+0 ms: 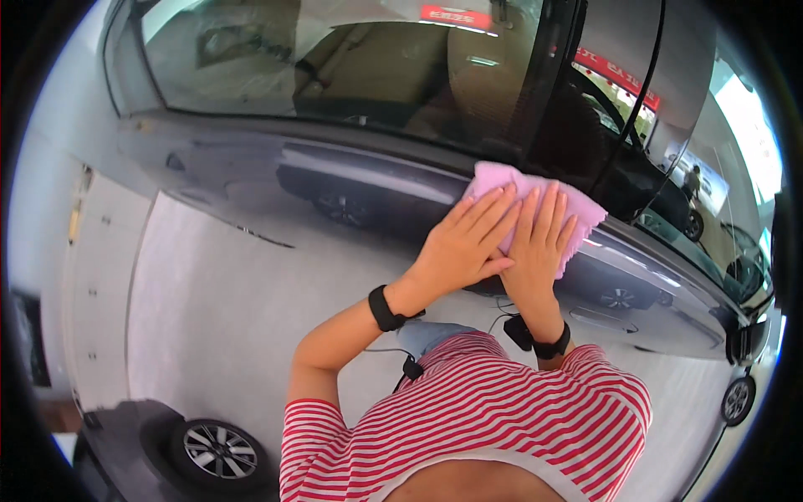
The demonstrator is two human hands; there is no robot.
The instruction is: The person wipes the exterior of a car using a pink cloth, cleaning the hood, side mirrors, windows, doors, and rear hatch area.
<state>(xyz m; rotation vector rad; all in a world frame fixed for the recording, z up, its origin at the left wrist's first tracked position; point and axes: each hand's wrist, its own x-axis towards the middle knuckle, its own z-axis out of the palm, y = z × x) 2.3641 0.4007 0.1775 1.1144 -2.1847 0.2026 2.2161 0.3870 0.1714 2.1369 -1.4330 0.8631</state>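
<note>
A pink cloth (586, 210) with a scalloped edge lies against a dark grey car door (389, 194), just under the side window (376, 75) and its black pillar (552, 119). My left hand (461, 245) presses flat on the cloth's left part, fingers stretched forward. Close beside it, my right hand (533, 245) presses on the cloth's middle, with the thumb side touching the left hand. Both palms' undersides are hidden. Each wrist wears a black band, one on the left (384, 309) and one on the right (552, 342).
The car's wing mirror (749, 344) sticks out at the far right. Behind me, at lower left, stands another dark car with a spoked wheel (219, 450). Pale floor (238, 314) runs between the two. A thin black cable (408, 370) hangs by my waist.
</note>
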